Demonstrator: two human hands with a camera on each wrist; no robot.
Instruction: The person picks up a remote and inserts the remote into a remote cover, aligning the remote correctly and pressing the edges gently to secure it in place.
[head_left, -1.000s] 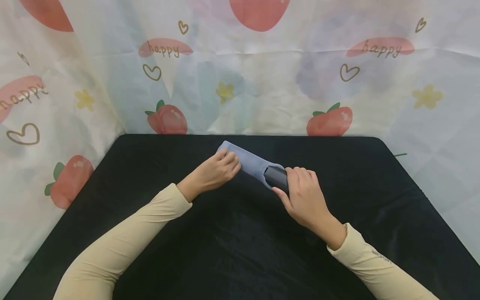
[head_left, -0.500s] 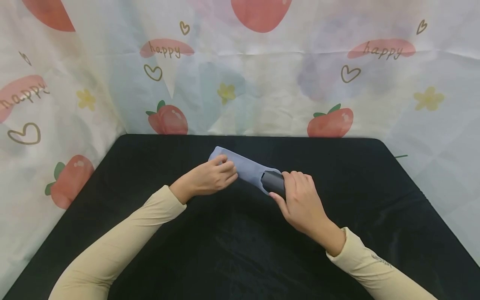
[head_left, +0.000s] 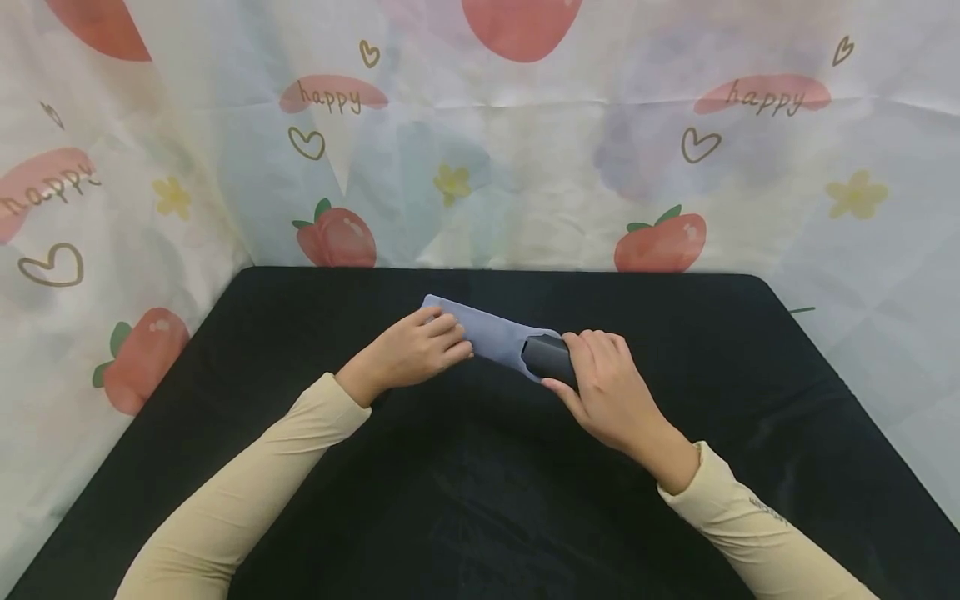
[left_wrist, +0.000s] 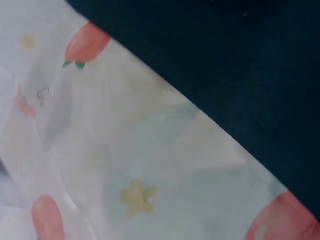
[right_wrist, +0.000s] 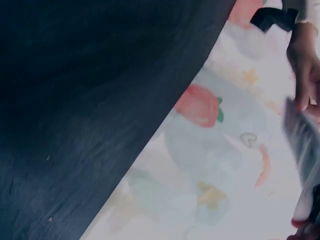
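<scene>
Note slight leftward shift of left hand (head_left: 411, 348) and blue pouch (head_left: 491, 332) since a second ago. Find pouch over black table (head_left: 480, 500), gripped at its left end by left hand, with dark object (head_left: 549, 360) at its mouth, gripped by right hand (head_left: 609, 393). Record printed cloth (head_left: 525, 192) behind and alongside. From right wrist, see dark piece (right_wrist: 277, 17) near left sleeve (head_left: 255, 475), unseen from head; from left wrist, table edge and cloth.

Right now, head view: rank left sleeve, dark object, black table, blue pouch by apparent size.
1. black table
2. left sleeve, cut off by the frame
3. blue pouch
4. dark object, visible part only; full size unsure
</scene>
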